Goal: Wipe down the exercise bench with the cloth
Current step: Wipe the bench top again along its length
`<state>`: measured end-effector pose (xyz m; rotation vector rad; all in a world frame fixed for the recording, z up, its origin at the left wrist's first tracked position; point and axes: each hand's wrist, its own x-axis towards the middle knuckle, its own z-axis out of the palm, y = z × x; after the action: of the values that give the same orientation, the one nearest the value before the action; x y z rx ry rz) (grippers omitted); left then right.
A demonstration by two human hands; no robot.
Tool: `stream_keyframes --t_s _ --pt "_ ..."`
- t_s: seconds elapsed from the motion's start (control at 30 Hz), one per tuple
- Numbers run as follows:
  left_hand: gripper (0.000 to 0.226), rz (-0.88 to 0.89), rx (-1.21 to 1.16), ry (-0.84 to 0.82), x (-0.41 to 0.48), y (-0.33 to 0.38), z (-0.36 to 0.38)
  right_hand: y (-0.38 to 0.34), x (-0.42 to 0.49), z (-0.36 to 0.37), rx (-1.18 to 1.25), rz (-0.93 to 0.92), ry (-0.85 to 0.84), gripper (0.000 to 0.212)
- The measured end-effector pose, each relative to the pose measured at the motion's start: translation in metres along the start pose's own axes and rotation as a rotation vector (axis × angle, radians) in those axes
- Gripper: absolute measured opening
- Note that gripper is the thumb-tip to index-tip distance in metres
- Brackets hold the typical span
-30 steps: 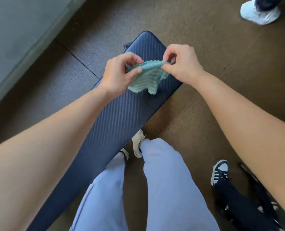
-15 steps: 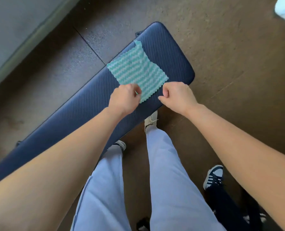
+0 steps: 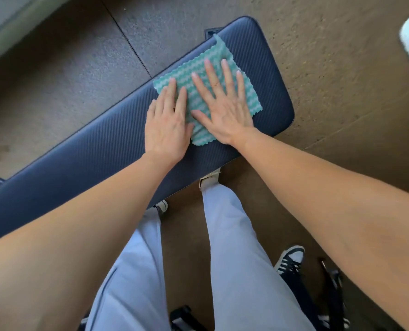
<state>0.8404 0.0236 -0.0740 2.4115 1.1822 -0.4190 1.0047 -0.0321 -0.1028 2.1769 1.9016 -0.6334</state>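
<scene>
Where cloth (image 3: 204, 68) lies on navy bench (image 3: 98, 149), brown floor (image 3: 330, 68) around, both hands flat, fingers spread.

Soft, even daylight, arms brightly lit; wide-angle bending at the edges (forearms (image 3: 330, 211) loom large), slight overall softness.

Both hands lie flat, palms down, fingers spread and pointing toward twelve o'clock, the left hand (image 3: 166, 126) just beside the right hand (image 3: 225, 108), bare forearms reaching in from below.
</scene>
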Motion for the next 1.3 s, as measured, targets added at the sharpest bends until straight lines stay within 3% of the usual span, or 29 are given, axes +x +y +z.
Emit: stream_keyframes --t_s 0.2,0.27,0.37,0.47,0.63,0.77,0.83,0.97,1.1,1.2,1.3 --pt "0.111 -0.226 0.062 -0.087 -0.018 -0.014 0.002 0.05 0.003 -0.016 0.063 0.254 0.004 0.086" --pt "0.124 -0.308 0.047 -0.127 -0.025 -0.028 0.002 0.042 0.012 -0.022 0.078 0.356 0.006 0.092" --pt "0.13 -0.284 0.06 -0.138 -0.029 -0.038 0.006 0.012 0.026 -0.021 0.035 0.383 0.014 0.093" --pt "0.131 -0.274 0.058 -0.138 -0.028 -0.04 0.009 -0.011 0.028 -0.015 0.002 0.273 0.048 0.082" --pt "0.125 -0.268 -0.031 -0.111 -0.03 -0.042 0.012 -0.076 0.007 0.008 -0.132 -0.172 0.013 0.068" --pt "0.133 -0.281 -0.038 -0.107 -0.032 -0.045 0.012 -0.05 0.012 0.008 -0.119 -0.353 -0.011 0.063" --pt "0.134 -0.274 -0.032 -0.122 -0.033 -0.044 0.011 -0.016 0.007 0.005 -0.092 -0.233 0.005 0.062" --pt "0.13 -0.255 -0.03 -0.124 -0.034 -0.042 0.009 0.042 -0.032 0.004 -0.067 0.221 0.023 0.06" --pt "0.127 -0.237 0.001 -0.105 -0.035 -0.044 0.012 0.033 -0.046 0.01 -0.036 0.434 0.023 0.059" --pt "0.122 -0.216 0.031 -0.091 -0.038 -0.048 0.013 0.005 -0.041 0.012 0.006 0.469 0.02 0.061" --pt "0.103 -0.13 0.043 -0.057 -0.049 -0.06 0.015 -0.035 -0.036 0.016 -0.015 0.29 0.017 0.062"
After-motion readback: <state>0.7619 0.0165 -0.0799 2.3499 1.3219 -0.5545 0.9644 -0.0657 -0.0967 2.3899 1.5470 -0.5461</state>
